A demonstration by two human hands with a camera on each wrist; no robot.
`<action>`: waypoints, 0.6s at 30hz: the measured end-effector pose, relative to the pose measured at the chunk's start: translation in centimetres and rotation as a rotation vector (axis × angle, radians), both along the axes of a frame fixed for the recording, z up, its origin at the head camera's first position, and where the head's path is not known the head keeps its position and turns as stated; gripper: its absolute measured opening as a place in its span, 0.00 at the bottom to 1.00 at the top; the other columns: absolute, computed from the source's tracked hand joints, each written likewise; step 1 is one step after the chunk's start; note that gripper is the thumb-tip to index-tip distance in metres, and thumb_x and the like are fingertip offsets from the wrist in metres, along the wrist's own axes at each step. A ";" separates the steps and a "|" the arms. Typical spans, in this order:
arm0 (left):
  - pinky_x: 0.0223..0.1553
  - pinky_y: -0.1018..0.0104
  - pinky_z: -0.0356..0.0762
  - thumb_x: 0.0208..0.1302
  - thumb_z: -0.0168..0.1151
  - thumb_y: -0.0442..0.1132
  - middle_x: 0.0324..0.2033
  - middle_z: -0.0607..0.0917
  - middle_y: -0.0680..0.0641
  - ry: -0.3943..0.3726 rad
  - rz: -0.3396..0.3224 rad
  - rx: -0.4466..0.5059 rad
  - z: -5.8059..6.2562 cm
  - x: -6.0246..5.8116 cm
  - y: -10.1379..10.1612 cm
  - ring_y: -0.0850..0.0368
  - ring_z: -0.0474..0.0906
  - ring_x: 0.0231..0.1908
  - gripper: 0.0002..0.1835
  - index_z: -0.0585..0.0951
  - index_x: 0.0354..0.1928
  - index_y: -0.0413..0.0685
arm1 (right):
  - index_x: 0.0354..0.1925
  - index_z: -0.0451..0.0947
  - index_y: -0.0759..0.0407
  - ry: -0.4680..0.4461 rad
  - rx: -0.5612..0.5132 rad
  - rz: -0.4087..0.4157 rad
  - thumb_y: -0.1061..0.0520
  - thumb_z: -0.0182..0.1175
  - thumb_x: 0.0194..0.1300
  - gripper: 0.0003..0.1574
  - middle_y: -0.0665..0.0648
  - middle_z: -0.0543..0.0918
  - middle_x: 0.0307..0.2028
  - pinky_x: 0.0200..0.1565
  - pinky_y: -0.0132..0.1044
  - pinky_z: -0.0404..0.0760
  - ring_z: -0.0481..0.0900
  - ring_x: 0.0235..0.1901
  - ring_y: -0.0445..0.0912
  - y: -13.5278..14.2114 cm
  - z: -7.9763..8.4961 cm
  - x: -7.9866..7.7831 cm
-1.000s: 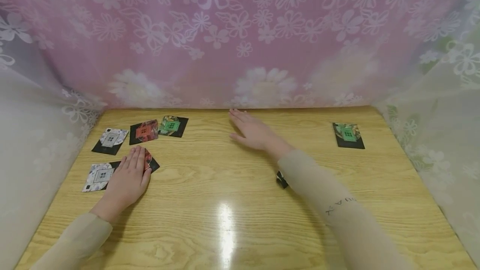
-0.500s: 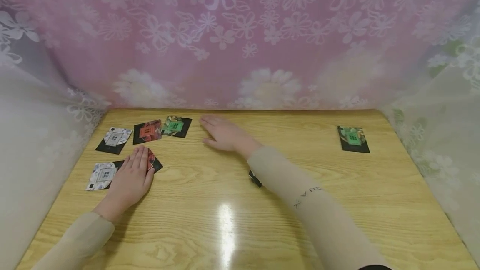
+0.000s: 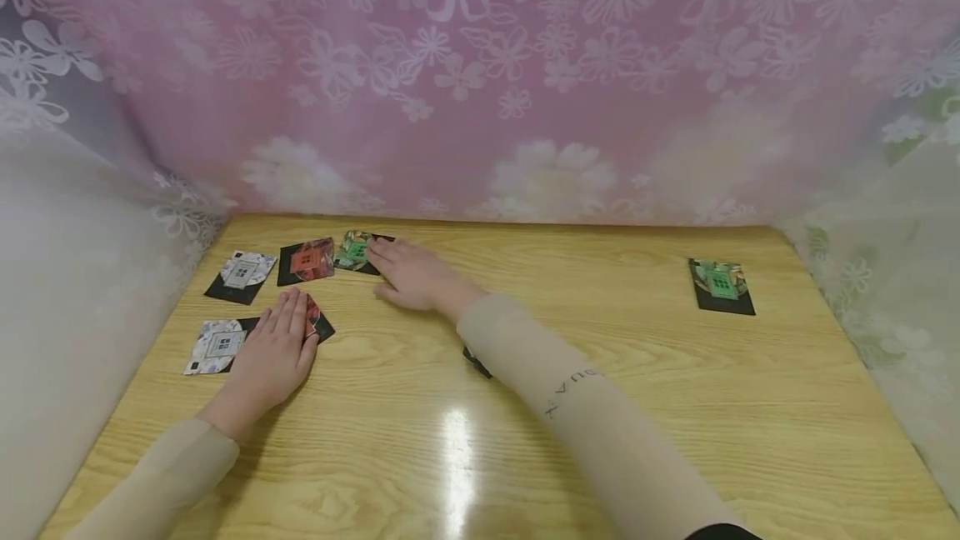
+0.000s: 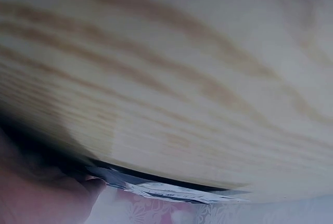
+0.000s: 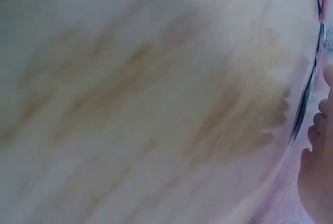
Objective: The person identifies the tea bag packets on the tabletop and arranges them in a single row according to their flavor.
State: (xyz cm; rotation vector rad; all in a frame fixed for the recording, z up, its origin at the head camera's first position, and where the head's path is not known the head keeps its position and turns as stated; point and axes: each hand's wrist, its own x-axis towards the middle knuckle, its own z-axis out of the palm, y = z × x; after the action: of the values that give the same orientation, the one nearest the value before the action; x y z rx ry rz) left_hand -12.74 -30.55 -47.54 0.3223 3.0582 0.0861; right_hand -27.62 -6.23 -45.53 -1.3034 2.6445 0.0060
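a pink floral curtain [image 3: 480,123] hangs behind the wood-grain table [image 3: 600,298]; pale flowered cloth [image 3: 90,273] flanks it.

Your table [image 3: 570,290] shows wood grain under a smooth, glossy finish that gives back light in a bright streak. The flat packets [image 3: 722,288] before you look thin and printed, though you cannot tell paper from plastic film. Your pink curtain [image 3: 480,136] is flower-patterned cloth with a faint sheen, and the pale side hangings [image 3: 97,273] look like thin cloth. Your sleeves [image 3: 540,357] are smooth, matt cloth.
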 end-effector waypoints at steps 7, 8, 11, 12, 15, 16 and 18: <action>0.81 0.31 0.53 0.85 0.46 0.46 0.81 0.52 0.24 -0.015 0.009 -0.018 -0.1 0.0 0.2 0.27 0.51 0.81 0.38 0.50 0.81 0.24 | 0.87 0.40 0.50 -0.036 0.042 0.001 0.34 0.36 0.87 0.44 0.51 0.40 0.88 0.87 0.42 0.39 0.39 0.87 0.46 0.2 -0.1 0.6; 0.81 0.31 0.52 0.85 0.46 0.46 0.81 0.52 0.24 -0.017 0.010 -0.019 -0.1 0.0 0.2 0.27 0.51 0.81 0.38 0.50 0.81 0.24 | 0.87 0.40 0.50 -0.041 0.040 -0.001 0.34 0.36 0.87 0.44 0.51 0.39 0.88 0.87 0.42 0.39 0.39 0.87 0.45 0.4 -0.1 0.6; 0.81 0.31 0.53 0.85 0.46 0.46 0.81 0.52 0.24 -0.017 0.009 -0.020 -0.1 0.0 0.2 0.27 0.51 0.81 0.38 0.50 0.81 0.24 | 0.87 0.40 0.50 -0.042 0.031 0.003 0.34 0.36 0.87 0.44 0.52 0.40 0.88 0.87 0.42 0.40 0.40 0.87 0.46 1.0 -0.2 0.8; 0.81 0.31 0.53 0.85 0.46 0.46 0.81 0.52 0.24 -0.016 0.008 -0.022 -0.1 0.1 0.2 0.27 0.51 0.81 0.38 0.50 0.81 0.24 | 0.87 0.40 0.51 -0.043 0.029 0.006 0.34 0.36 0.87 0.44 0.52 0.40 0.87 0.87 0.43 0.41 0.40 0.87 0.46 1.3 -0.2 0.8; 0.81 0.31 0.53 0.85 0.46 0.46 0.81 0.52 0.24 -0.016 0.007 -0.024 -0.1 0.1 0.2 0.27 0.51 0.81 0.38 0.50 0.81 0.24 | 0.87 0.41 0.52 -0.044 0.025 0.013 0.34 0.36 0.87 0.44 0.53 0.41 0.87 0.87 0.44 0.42 0.40 0.87 0.47 2.0 0.0 1.1; 0.81 0.31 0.53 0.85 0.46 0.46 0.81 0.52 0.24 -0.016 0.008 -0.024 -0.1 0.1 0.2 0.27 0.51 0.81 0.38 0.50 0.81 0.24 | 0.87 0.41 0.52 -0.048 0.023 0.012 0.34 0.36 0.87 0.44 0.53 0.41 0.87 0.87 0.44 0.42 0.40 0.87 0.47 2.2 0.0 1.3; 0.81 0.31 0.53 0.85 0.46 0.46 0.81 0.52 0.24 -0.015 0.006 -0.023 -0.1 0.0 0.2 0.27 0.51 0.81 0.38 0.50 0.81 0.24 | 0.87 0.41 0.53 -0.049 0.020 0.013 0.34 0.36 0.87 0.45 0.54 0.41 0.87 0.87 0.44 0.42 0.40 0.87 0.48 2.8 0.1 1.5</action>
State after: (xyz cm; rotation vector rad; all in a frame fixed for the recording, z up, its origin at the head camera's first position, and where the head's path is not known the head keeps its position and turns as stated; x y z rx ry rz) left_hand -12.71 -30.34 -47.68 0.3091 3.0429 0.0532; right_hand -26.14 -3.46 -45.47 -1.2982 2.5883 0.0028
